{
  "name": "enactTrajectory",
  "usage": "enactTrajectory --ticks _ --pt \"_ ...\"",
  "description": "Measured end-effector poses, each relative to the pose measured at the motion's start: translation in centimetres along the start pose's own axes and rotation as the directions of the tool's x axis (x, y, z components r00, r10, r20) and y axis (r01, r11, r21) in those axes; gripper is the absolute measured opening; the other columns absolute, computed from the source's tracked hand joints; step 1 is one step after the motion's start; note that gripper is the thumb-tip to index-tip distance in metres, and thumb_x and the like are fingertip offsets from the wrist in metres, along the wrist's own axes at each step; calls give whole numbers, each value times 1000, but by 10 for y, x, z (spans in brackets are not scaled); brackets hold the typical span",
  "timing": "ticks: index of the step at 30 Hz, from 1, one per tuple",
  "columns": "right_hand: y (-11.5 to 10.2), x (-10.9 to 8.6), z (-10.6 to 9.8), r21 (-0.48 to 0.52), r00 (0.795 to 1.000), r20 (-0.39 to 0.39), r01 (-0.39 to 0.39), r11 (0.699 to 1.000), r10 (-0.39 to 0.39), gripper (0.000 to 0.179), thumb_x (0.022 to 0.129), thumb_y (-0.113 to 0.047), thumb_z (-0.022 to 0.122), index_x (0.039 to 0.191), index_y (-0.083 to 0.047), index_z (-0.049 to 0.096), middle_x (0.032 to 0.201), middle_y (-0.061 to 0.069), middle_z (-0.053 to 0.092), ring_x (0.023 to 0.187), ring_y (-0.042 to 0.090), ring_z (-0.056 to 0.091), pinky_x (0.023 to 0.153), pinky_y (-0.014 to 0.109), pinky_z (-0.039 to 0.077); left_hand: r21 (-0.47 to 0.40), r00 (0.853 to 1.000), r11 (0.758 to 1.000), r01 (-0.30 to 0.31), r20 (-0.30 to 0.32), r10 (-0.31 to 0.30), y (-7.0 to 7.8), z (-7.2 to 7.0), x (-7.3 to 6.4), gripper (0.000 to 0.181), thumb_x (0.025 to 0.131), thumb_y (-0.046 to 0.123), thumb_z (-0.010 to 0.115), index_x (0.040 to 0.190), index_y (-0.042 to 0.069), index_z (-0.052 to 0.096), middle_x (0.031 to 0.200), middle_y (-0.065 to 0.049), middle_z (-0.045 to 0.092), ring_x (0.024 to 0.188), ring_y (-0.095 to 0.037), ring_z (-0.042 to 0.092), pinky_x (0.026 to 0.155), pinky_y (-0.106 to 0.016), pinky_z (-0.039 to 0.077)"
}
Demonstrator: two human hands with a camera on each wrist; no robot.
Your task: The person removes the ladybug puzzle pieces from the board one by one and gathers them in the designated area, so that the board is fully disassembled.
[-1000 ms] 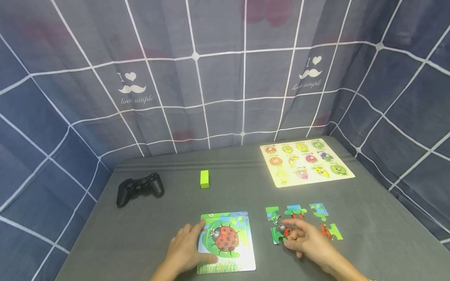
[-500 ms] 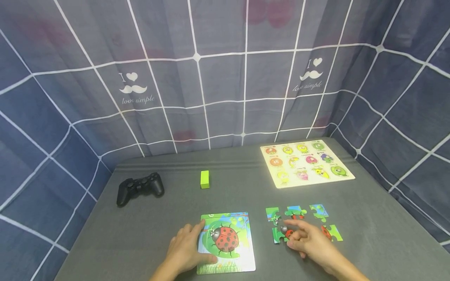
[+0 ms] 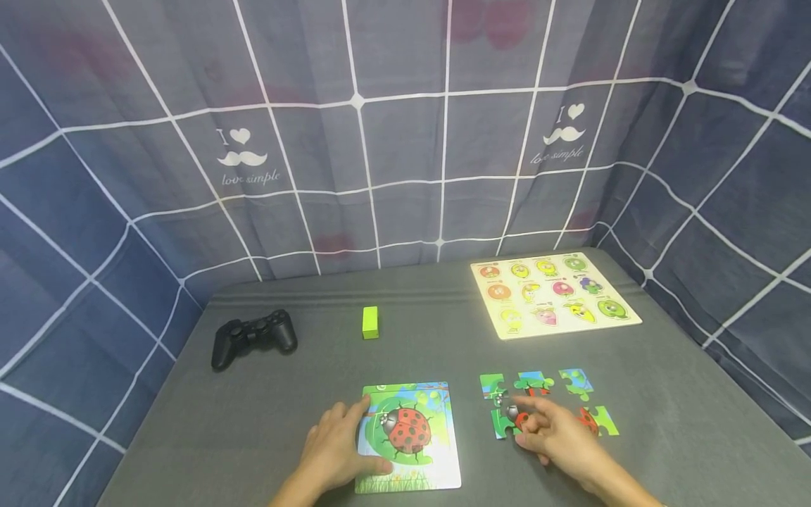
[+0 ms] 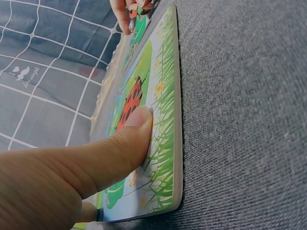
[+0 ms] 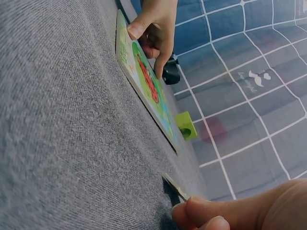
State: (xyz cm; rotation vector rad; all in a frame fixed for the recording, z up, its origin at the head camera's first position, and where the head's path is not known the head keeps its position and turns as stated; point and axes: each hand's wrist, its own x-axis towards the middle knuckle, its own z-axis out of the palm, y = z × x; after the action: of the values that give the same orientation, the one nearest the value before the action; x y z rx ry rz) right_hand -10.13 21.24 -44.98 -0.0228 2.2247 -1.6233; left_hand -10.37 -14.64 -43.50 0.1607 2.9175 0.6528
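Note:
A square ladybug picture puzzle board lies flat in front of me. My left hand holds it at its left side, thumb on the printed face and a fingertip by the upper left corner. To the right, my right hand pinches a jigsaw piece with green and a ladybug head on it. In the right wrist view this piece is slightly tilted, one edge close to the cloth. Around that hand lie a green corner piece, a green-and-red piece, a blue-green piece and a red-green piece.
A black game controller lies at the back left. A lime green block stands behind the board. At the back right is a cream fruit picture board. Checked curtains enclose the grey cloth-covered table.
My right hand has shifted slightly right with its piece, and the gap to the corner piece looks about the same since half a second ago. My left hand stays on the board.

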Motion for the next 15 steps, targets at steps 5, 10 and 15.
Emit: enactTrajectory --ticks 5,10,15 --pt "1 0 1 17 1000 7 -2 1000 2 74 85 -16 75 146 2 37 87 4 55 59 8 46 52 23 44 8 1000 1000 -4 -4 4 0 -2 0 111 49 58 89 143 13 50 101 -4 53 91 -19 47 77 -39 41" --pt "1 0 3 30 1000 27 -3 1000 2 73 85 -15 74 147 0 37 85 5 56 58 8 46 52 23 44 5 1000 1000 -3 6 3 1 -2 1 111 49 59 89 143 13 50 102 -5 54 92 -20 48 77 -40 42" --pt "0 -1 3 15 999 34 -5 1000 4 73 86 -15 73 147 1 37 85 5 58 56 8 46 52 23 43 14 1000 1000 -10 4 10 1 -2 0 111 50 58 90 143 12 50 107 -7 57 97 -24 53 78 -43 44"
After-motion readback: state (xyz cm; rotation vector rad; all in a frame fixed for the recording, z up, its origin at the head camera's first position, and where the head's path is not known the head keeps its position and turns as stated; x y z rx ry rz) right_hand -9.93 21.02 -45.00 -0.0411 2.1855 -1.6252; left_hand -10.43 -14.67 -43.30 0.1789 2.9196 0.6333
